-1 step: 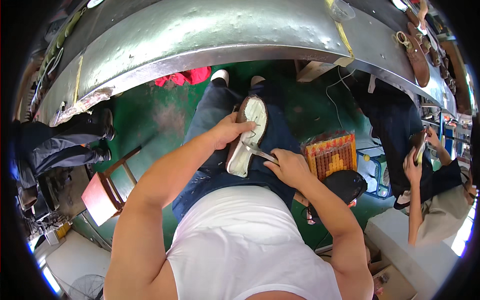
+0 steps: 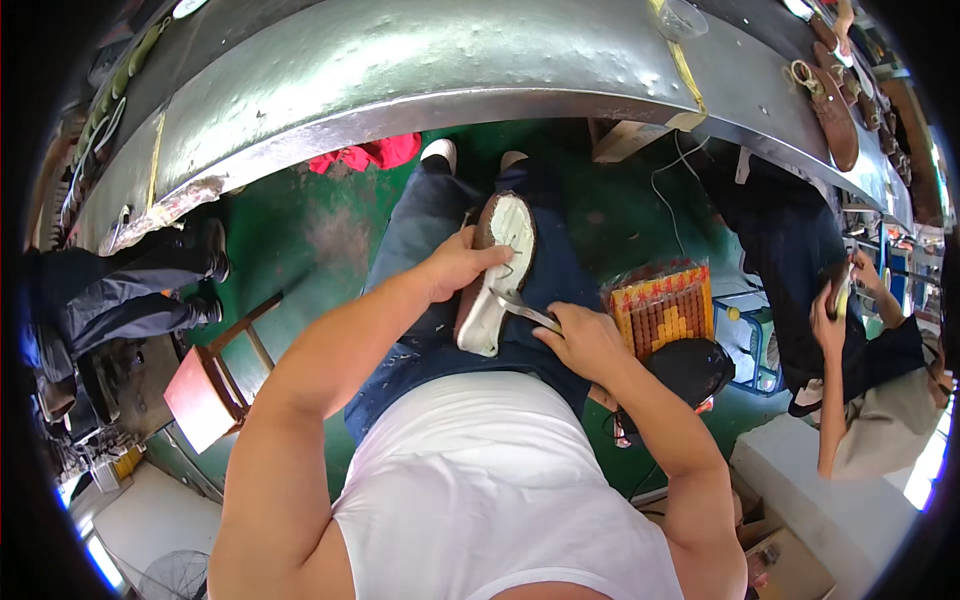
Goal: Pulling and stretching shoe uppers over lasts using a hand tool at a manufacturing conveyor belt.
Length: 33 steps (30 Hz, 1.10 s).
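Observation:
Across my lap lies a brown shoe (image 2: 483,322), turned so its whitish underside faces up. My left hand (image 2: 458,266) is closed on the shoe's left side, its thumb pressed onto the pale underside. In my right hand (image 2: 588,342) is a slim, curved metal hand tool (image 2: 528,311). The tool's bent tip touches the underside, near the right edge of the shoe's middle. Its exact kind is too small to tell, and the grip end is hidden in my fingers. Dark, speckled trousers (image 2: 400,370) support the shoe from below.
A dented metal-topped bench (image 2: 450,60) curves across ahead. To the right stands a stool with a wooden-bead seat mat (image 2: 660,312); a black round object (image 2: 690,373) lies nearer. A wooden stool (image 2: 205,395) is at left. At right, another person's hands (image 2: 828,325) hold a shoe.
The shoe's near end and the metal tool have shifted very slightly to the right. At the right, the other person's arm has moved a little.

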{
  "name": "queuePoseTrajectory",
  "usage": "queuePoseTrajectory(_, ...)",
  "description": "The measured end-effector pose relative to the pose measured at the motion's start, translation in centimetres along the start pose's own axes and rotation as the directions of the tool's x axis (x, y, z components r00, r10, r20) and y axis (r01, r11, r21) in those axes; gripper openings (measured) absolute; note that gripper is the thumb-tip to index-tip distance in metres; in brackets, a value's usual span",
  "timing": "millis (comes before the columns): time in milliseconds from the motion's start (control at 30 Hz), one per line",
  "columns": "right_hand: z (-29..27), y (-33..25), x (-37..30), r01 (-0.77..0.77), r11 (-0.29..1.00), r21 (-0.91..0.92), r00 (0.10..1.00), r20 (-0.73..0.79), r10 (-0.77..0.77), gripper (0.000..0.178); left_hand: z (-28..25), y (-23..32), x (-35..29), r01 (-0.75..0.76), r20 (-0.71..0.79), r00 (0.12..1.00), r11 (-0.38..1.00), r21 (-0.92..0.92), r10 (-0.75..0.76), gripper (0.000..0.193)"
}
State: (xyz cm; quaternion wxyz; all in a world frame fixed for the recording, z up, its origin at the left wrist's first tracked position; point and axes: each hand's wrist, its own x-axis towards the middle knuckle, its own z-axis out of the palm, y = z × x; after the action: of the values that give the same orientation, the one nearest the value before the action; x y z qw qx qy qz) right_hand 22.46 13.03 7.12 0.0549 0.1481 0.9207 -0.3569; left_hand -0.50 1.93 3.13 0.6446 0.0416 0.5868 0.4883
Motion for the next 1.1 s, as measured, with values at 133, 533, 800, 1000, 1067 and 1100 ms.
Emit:
queuePoseTrajectory(133,-1.2,-0.3,-1.9,-0.247,0.968,-0.047,0.956,0.150,0.251,0.039,2.3,-1.1,-0.9,-0.118,-0.110,0.980,0.935,0.335,0.163,0.061)
queuePoseTrajectory(533,-4.8,0.6,-0.3,-0.338,0.887,0.315,0.931,0.248,0.267,0.041,3.7,-7.5,0.2,-0.500,-0.128,0.814,0.795,0.343,0.567,0.083)
queuePoseTrajectory(800,-3.1,0.6,2.3,-0.278,0.956,0.098,0.951,0.170,0.259,0.046,1.9,-8.3,-4.2,-0.289,0.130,0.956,0.925,0.245,0.264,0.106)
queuePoseTrajectory(1000,-4.1,-2.5,1.1,-0.160,0.983,0.087,0.977,0.155,0.145,0.045,1.7,-9.6,-2.8,-0.451,0.109,0.884,0.770,0.450,0.454,0.109)
queuePoseTrajectory(1067,-1.7,-1.3,0.5,-0.096,0.993,-0.066,0.963,0.247,0.109,0.042,1.9,-9.1,-3.0,-0.472,0.081,0.865,0.748,0.467,0.496,0.108)
queuePoseTrajectory(1100,-1.5,-0.9,-0.1,-0.079,0.994,-0.073,0.966,0.240,0.094,0.042,2.3,-8.7,-3.6,-0.481,0.074,0.856,0.738,0.473,0.511,0.108)
